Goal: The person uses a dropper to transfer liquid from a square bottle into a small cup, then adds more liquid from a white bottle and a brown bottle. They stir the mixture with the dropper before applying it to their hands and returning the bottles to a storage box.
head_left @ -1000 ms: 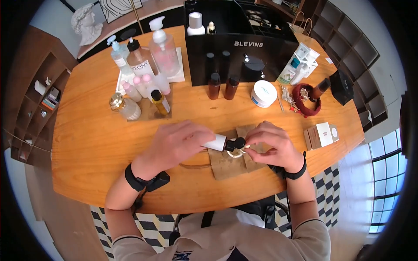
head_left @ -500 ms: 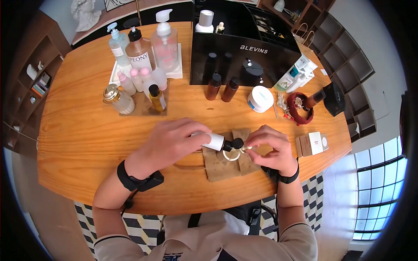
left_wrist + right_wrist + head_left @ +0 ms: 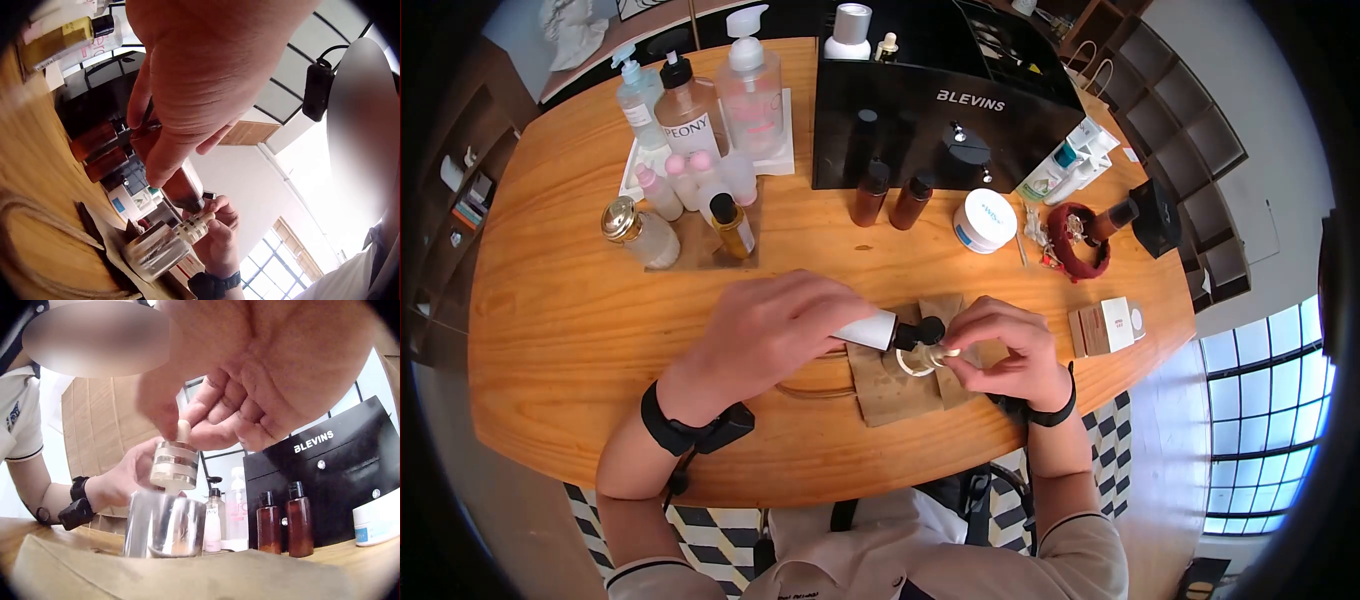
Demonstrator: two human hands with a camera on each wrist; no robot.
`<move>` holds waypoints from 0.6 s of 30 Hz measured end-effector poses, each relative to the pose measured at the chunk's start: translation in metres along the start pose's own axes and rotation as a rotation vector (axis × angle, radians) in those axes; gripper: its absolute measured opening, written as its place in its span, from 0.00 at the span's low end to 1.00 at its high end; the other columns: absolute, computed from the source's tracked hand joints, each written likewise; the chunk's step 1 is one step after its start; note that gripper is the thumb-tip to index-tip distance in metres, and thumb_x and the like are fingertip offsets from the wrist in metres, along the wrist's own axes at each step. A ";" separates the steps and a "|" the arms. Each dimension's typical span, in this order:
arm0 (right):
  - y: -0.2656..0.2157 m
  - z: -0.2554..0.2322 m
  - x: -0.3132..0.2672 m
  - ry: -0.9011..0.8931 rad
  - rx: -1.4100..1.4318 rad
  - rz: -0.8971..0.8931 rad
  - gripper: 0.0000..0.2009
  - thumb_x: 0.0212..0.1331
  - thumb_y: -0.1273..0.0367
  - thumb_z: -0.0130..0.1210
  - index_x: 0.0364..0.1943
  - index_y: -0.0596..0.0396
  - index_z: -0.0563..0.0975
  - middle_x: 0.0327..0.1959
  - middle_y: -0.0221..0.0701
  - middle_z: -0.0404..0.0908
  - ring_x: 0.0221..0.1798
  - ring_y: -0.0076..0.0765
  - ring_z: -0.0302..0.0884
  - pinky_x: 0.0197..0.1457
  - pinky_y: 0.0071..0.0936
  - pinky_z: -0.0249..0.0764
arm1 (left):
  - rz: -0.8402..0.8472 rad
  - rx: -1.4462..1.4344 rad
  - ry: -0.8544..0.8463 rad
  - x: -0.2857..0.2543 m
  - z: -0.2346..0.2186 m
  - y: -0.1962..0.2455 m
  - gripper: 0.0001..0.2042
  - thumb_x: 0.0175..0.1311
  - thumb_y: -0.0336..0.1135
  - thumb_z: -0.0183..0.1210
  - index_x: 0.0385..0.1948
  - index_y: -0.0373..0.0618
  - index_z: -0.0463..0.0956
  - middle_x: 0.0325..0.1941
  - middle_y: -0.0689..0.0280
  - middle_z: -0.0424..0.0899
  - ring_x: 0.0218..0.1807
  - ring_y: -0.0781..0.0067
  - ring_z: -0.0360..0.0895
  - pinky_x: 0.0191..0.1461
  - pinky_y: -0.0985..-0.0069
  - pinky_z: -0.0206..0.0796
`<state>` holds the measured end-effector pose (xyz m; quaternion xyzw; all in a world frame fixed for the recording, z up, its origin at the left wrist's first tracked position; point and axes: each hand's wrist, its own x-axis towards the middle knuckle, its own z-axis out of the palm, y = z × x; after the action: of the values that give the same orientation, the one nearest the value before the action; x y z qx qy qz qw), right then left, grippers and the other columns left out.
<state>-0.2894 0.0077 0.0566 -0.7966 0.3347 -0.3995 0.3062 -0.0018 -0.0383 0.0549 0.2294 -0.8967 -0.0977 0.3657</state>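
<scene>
Tilted sideways, a brown bottle with a white label and an opened black flip cap is gripped in my left hand. Its cap end points toward my right hand. Thumb and fingertips there pinch the pale knob of a small ridged cream-and-gold stopper-like piece. Directly below that piece stands a clear glass jar, whose round rim shows in the head view. The bottle's mouth overlaps the ridged piece in the left wrist view. The jar rests on a flattened brown paper bag.
Pump bottles and smaller bottles stand at the back left. A black BLEVINS case fills the back, with two brown bottles and a white tub before it. To the right are a red ring-shaped holder and a small box.
The head view has shifted, moving the table's contents leftward. Both hands keep their grips; the ridged piece shows a little more beside the bottle cap, above the jar.
</scene>
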 end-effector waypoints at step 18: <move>0.005 0.008 0.005 -0.022 -0.035 -0.097 0.10 0.50 0.78 0.71 0.37 0.62 0.85 0.35 0.37 0.84 0.37 0.37 0.82 0.39 0.28 0.77 | 0.008 -0.019 -0.018 0.000 -0.005 -0.005 0.20 0.44 0.24 0.73 0.41 0.44 0.78 0.44 0.63 0.86 0.41 0.60 0.84 0.40 0.69 0.77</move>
<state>-0.2818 0.0028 0.0507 -0.8215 0.2994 -0.3990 0.2762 0.0032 -0.0421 0.0563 0.2215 -0.8999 -0.1069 0.3600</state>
